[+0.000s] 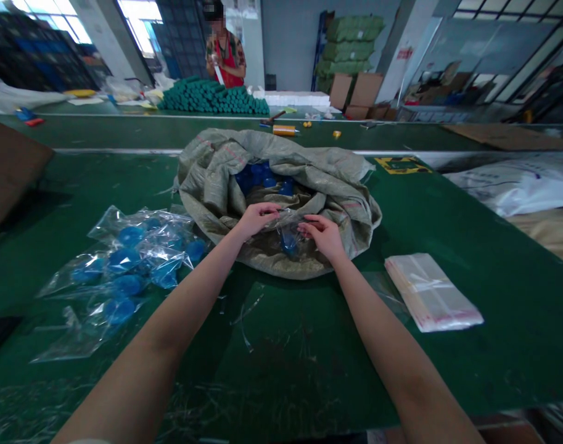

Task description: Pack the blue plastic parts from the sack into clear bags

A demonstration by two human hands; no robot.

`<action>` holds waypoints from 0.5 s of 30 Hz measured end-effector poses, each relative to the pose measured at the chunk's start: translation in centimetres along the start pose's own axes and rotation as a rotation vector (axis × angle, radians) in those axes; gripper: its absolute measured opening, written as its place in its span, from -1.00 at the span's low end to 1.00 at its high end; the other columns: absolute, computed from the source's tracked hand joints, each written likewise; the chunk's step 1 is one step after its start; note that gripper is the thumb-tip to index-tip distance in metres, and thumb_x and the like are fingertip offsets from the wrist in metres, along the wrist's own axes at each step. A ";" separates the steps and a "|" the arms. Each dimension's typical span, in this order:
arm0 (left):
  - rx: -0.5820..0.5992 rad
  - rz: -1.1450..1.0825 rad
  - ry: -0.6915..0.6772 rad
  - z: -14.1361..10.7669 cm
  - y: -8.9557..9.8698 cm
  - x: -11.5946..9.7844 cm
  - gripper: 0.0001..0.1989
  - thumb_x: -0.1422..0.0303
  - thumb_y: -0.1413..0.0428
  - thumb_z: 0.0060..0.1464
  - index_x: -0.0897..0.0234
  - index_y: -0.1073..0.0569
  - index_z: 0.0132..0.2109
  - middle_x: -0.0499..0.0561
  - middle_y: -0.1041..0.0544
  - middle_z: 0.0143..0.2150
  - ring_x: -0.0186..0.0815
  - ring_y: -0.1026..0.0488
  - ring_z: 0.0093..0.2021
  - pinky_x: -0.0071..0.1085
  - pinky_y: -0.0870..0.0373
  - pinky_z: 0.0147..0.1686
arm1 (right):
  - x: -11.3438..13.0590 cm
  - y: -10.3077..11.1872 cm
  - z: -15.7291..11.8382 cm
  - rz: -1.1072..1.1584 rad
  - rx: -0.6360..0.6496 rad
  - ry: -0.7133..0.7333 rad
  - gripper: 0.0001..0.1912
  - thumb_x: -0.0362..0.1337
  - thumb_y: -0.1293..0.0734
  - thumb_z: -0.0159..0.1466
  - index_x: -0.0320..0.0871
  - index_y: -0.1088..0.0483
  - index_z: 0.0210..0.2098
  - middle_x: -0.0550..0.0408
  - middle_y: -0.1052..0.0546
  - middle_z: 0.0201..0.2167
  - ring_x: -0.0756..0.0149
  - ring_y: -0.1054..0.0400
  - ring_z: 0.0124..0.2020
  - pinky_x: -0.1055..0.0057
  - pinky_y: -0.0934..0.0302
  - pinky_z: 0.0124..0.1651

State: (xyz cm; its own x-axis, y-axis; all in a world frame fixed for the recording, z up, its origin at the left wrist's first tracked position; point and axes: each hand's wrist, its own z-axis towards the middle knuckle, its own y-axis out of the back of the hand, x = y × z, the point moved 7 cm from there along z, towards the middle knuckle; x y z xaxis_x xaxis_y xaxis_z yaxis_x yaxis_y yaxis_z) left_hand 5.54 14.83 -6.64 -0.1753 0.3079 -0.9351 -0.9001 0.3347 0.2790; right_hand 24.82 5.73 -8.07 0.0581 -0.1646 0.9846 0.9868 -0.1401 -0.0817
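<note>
A clear plastic bag [288, 229] holding a blue plastic part [289, 243] is pinched about midway between the left hand [258, 221] and right hand [320, 235], both curled closed, over the open woven sack [207, 185].

A person in a red apron [224, 55] stands behind a long pile of dark green rolls [211, 98] beyond the far green workbench [170, 132]. Green-wrapped bales [350, 43] are stacked behind cardboard cartons [355, 92] farther back. A yellow-banded roll [285, 130] lies on that bench, and a white plastic sack [517, 185] lies at the right edge.
</note>
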 end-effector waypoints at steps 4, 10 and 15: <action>-0.003 -0.025 0.027 -0.1 0.0 0.5 -0.66 0.19 -0.26 -0.09 0.33 -0.59 -0.19 0.01 -0.55 -0.44 -0.47 -0.21 -0.60 -0.51 -0.09 -0.60 | 0.0 0.1 0.0 0.018 -0.006 0.007 -0.74 -0.15 -0.39 0.12 -0.14 -0.51 -0.24 0.02 -0.64 -0.31 0.21 -0.57 -0.27 0.21 -0.50 -0.14; 0.028 -0.138 0.036 -0.2 -0.3 0.4 -0.50 0.22 -0.27 -0.11 0.22 -0.51 0.04 0.00 -0.57 -0.29 -0.56 -0.09 -0.68 -0.52 0.03 -0.68 | -0.2 0.1 0.0 0.024 -0.016 0.002 -0.77 -0.15 -0.38 0.14 -0.14 -0.49 -0.26 0.05 -0.64 -0.30 0.25 -0.57 -0.30 0.25 -0.51 -0.16; 0.024 -0.100 0.052 -0.4 -0.3 0.3 -0.64 0.20 -0.26 -0.09 0.31 -0.61 -0.15 -0.04 -0.48 -0.50 -0.53 -0.09 -0.67 -0.51 0.03 -0.66 | 0.0 0.3 -0.1 -0.022 -0.022 0.016 -0.74 -0.11 -0.37 0.15 -0.14 -0.49 -0.24 0.02 -0.63 -0.22 0.23 -0.57 -0.28 0.25 -0.52 -0.17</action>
State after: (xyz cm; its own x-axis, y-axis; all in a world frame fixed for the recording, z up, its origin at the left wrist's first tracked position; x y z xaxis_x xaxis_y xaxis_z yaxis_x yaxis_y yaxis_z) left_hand 5.60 14.52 -7.11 -0.1063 0.2258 -0.9684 -0.9045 0.3825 0.1885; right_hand 25.10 5.57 -8.11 0.0340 -0.1770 0.9836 0.9841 -0.1657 -0.0638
